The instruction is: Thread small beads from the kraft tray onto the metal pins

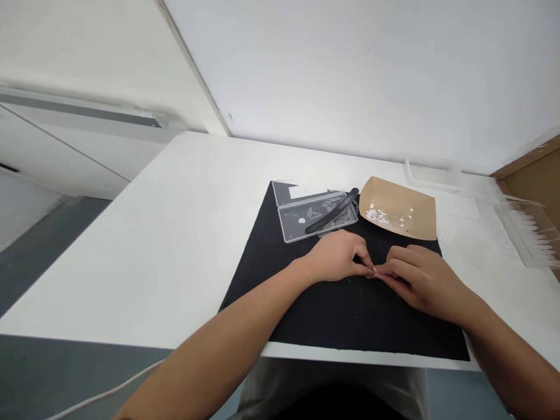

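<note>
Over a black cloth point(332, 309), my left hand point(343, 255) and my right hand point(420, 277) meet, fingertips pinched together. Whatever lies between them is too small and too covered to name. Just beyond my left hand, an open clear plastic case point(291, 230) holds several small clear pieces shaped like false nails. Across that case rests a black curved nail file point(332, 211). Behind my right hand stands a brown paper tray point(415, 204) with many small white bits point(380, 217) scattered in it.
The white table point(153, 245) extends to the left and has its front edge close to my body. At the back right are a clear plastic tray point(433, 178) and a clear rack of nail-like tips point(531, 230). A white wall point(350, 81) bounds the back.
</note>
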Tool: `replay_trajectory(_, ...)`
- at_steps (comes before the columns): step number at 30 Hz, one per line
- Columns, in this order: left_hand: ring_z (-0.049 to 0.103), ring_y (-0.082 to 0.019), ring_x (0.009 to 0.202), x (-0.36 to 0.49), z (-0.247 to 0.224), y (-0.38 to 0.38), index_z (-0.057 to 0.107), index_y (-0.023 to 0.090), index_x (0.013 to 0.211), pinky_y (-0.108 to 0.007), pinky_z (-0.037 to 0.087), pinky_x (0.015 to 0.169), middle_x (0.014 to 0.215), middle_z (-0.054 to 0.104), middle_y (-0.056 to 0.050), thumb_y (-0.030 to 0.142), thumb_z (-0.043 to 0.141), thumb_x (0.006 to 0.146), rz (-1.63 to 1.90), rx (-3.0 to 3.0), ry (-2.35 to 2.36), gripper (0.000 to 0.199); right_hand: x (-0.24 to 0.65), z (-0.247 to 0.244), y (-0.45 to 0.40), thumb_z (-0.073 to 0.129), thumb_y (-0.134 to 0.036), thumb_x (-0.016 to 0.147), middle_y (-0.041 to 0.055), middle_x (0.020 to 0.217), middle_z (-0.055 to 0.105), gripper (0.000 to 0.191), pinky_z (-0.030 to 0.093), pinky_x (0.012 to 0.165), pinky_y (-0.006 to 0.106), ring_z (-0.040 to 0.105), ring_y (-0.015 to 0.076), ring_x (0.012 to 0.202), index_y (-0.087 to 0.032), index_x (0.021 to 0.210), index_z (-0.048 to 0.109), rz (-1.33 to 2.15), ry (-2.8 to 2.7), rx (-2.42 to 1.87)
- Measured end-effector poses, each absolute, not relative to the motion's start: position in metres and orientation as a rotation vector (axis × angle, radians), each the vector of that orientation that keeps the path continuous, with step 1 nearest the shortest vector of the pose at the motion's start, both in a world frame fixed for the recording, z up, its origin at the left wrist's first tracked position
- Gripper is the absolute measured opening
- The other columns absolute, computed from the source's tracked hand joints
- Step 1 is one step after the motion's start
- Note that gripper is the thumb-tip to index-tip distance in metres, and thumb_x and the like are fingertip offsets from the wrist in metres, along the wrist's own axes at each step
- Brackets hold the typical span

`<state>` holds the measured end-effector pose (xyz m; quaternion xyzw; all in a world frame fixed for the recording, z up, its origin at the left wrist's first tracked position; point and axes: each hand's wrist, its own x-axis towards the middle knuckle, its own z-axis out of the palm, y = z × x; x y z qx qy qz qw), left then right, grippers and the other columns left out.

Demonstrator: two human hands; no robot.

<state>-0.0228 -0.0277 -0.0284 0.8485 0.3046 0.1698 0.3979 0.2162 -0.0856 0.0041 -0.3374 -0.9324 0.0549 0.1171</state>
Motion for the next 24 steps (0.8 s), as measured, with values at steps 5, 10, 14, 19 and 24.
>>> replay_trajectory(5, 0.067, -0.013, 0.079, -0.023, -0.029, -0.028, 0.088, 0.026, 0.090, -0.025, 0.042, 0.067, 0.090, 0.076, 0.001, 0.031, 0.086, 0.087, 0.429, 2.161, 0.772, 0.006, 0.217, 0.004, -0.084, 0.060, -0.027, 0.107, 0.0009, 0.082, 0.062, 0.012, 0.030, 0.065, 0.034, 0.048, 0.0155, 0.068, -0.023, 0.102, 0.070, 0.053, -2.746, -0.932)
replay_trajectory(10, 0.067, -0.012, 0.078, -0.023, -0.032, -0.027, 0.088, 0.026, 0.090, -0.025, 0.041, 0.066, 0.089, 0.076, 0.001, 0.031, 0.086, 0.087, 0.432, 2.165, 0.769, 0.006, 0.216, 0.004, -0.083, 0.059, -0.024, 0.108, -0.0004, 0.078, 0.059, 0.022, 0.028, 0.065, 0.035, 0.045, 0.0142, 0.066, -0.021, 0.087, 0.064, -0.056, -2.780, -0.875)
replay_trajectory(14, 0.067, -0.012, 0.078, -0.024, -0.032, -0.026, 0.088, 0.026, 0.090, -0.024, 0.041, 0.066, 0.087, 0.076, 0.001, 0.029, 0.086, 0.087, 0.444, 2.166, 0.743, 0.005, 0.217, 0.003, -0.083, 0.059, -0.023, 0.107, -0.0006, 0.078, 0.060, 0.022, 0.029, 0.066, 0.035, 0.048, 0.0136, 0.067, -0.021, 0.086, 0.064, -0.029, -2.781, -0.816)
replay_trajectory(19, 0.066, -0.012, 0.076, -0.024, -0.031, -0.027, 0.088, 0.025, 0.090, -0.023, 0.040, 0.065, 0.087, 0.076, 0.000, 0.031, 0.086, 0.087, 0.447, 2.148, 0.746, 0.007, 0.223, -0.003, -0.079, 0.068, -0.027, 0.103, 0.0005, 0.087, 0.066, 0.006, 0.035, 0.068, 0.033, 0.057, 0.0139, 0.072, -0.023, 0.107, 0.070, 0.093, -2.671, -0.828)
replay_trajectory(24, 0.067, -0.012, 0.077, -0.024, -0.032, -0.027, 0.088, 0.025, 0.090, -0.023, 0.041, 0.066, 0.088, 0.077, -0.001, 0.034, 0.086, 0.087, 0.454, 2.129, 0.746, 0.010, 0.227, -0.004, -0.075, 0.070, -0.027, 0.102, 0.0016, 0.093, 0.067, 0.013, 0.038, 0.071, 0.031, 0.058, 0.0142, 0.076, -0.026, 0.115, 0.071, 0.128, -2.634, -0.862)
